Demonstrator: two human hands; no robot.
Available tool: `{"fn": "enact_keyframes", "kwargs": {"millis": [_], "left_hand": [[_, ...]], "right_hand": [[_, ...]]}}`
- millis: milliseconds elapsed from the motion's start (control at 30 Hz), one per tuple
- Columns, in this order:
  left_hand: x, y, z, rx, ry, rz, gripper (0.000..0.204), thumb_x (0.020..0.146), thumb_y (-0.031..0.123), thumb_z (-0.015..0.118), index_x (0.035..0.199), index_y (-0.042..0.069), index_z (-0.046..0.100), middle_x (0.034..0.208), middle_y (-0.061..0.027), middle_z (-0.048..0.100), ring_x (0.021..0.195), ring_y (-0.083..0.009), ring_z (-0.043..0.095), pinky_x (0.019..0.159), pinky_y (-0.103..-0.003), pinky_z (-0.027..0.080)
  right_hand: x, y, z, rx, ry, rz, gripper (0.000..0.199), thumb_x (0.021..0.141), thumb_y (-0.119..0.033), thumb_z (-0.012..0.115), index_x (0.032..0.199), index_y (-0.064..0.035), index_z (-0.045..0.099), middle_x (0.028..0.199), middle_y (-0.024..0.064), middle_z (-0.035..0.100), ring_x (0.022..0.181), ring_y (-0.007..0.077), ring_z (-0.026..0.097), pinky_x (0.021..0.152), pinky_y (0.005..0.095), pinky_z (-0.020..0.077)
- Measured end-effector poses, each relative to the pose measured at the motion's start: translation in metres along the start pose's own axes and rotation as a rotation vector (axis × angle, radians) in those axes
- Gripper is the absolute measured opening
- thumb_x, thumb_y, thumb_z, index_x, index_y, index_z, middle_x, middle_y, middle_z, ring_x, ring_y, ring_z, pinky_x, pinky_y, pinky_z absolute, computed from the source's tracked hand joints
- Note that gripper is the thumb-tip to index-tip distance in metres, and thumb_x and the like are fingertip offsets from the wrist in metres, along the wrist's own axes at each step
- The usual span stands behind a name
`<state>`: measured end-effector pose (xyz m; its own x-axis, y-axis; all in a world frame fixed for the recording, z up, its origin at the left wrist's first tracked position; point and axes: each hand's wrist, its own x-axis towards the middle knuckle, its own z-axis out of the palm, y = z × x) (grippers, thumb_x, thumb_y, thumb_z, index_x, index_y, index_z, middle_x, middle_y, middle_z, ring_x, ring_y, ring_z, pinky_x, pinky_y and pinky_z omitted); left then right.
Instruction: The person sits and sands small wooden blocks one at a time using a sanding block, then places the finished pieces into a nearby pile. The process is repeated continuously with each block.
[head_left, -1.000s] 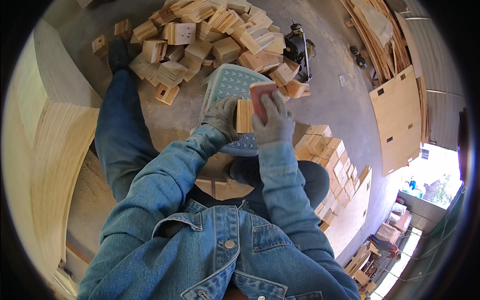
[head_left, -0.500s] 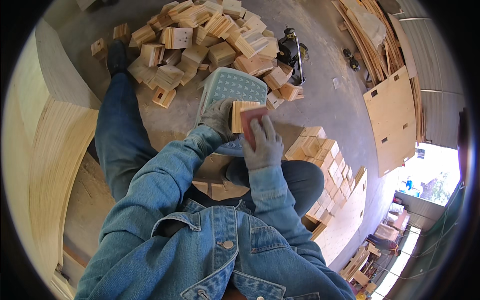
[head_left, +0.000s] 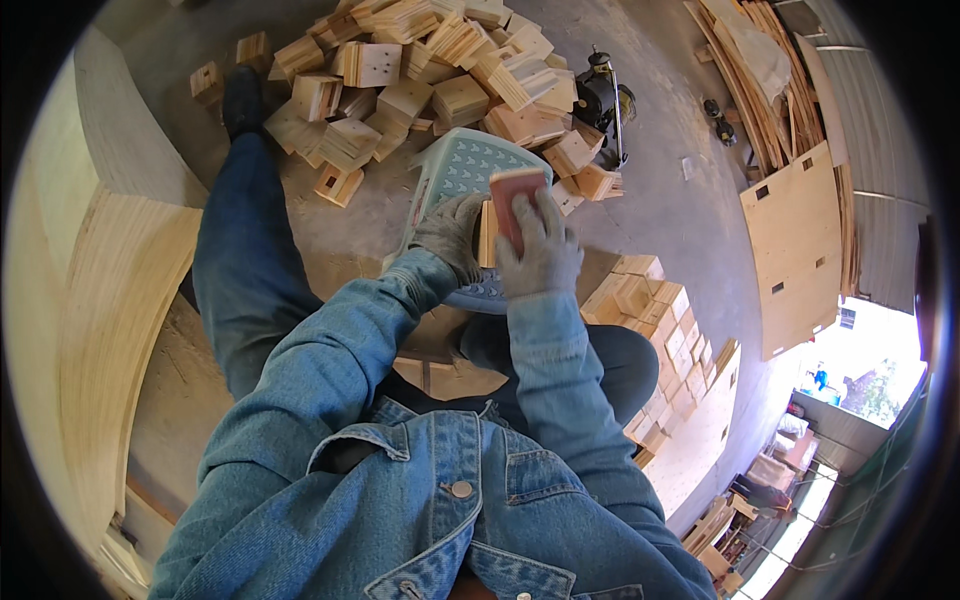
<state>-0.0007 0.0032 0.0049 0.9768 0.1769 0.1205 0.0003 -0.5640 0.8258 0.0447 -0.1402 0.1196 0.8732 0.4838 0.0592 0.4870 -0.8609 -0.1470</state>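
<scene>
My left hand (head_left: 447, 235), in a grey glove, grips a small pale wooden block (head_left: 488, 232) held upright over a light blue plastic stool (head_left: 462, 165). My right hand (head_left: 541, 250), also gloved, presses a reddish sanding block (head_left: 517, 198) against the side of the wooden block. Both hands meet just above the stool's seat. My denim sleeves come up from the lower edge, and my legs in dark jeans spread to either side.
A heap of wooden blocks (head_left: 420, 70) lies on the concrete floor beyond the stool. Stacked blocks (head_left: 650, 300) stand to my right. A black power tool (head_left: 605, 100) sits at the back. Plywood sheets (head_left: 800, 240) lean at right, curved plywood (head_left: 110, 290) at left.
My right hand has slid the sanding block back up the wooden block after a stroke down toward me. The left hand has kept its hold.
</scene>
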Motion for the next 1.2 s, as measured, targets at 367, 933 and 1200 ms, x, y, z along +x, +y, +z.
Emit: {"fn": "enact_keyframes", "kwargs": {"millis": [367,933,1200], "left_hand": [[0.005,-0.009,0.008,-0.026,0.001,0.003,0.088,0.067,0.033,0.089,0.142,0.013,0.049,0.137,-0.0173,0.057,0.131,-0.0384,0.053,0.116,-0.047,0.041],[0.003,-0.012,0.011,-0.016,-0.006,0.054,0.083,0.071,0.040,0.085,0.141,0.013,0.051,0.136,-0.0162,0.058,0.129,-0.0383,0.054,0.114,-0.047,0.042],[-0.001,-0.004,0.013,0.024,0.162,0.101,0.087,0.068,0.037,0.090,0.141,0.014,0.048,0.131,-0.0167,0.059,0.122,-0.0401,0.058,0.108,-0.048,0.047]], "right_hand": [[0.008,-0.003,-0.005,-0.010,-0.035,-0.003,0.064,0.084,-0.038,0.078,0.145,-0.0250,0.062,0.158,0.0076,0.048,0.130,0.0409,0.055,0.109,0.0543,0.0444],[-0.027,-0.008,0.000,0.042,0.084,-0.164,0.059,0.079,-0.032,0.079,0.137,-0.0242,0.067,0.150,0.0062,0.054,0.113,0.0381,0.062,0.094,0.0545,0.0510],[0.042,-0.001,0.019,0.068,0.068,-0.067,0.061,0.083,-0.038,0.078,0.142,-0.0263,0.063,0.156,0.0057,0.049,0.125,0.0409,0.057,0.103,0.0555,0.0477]]}}
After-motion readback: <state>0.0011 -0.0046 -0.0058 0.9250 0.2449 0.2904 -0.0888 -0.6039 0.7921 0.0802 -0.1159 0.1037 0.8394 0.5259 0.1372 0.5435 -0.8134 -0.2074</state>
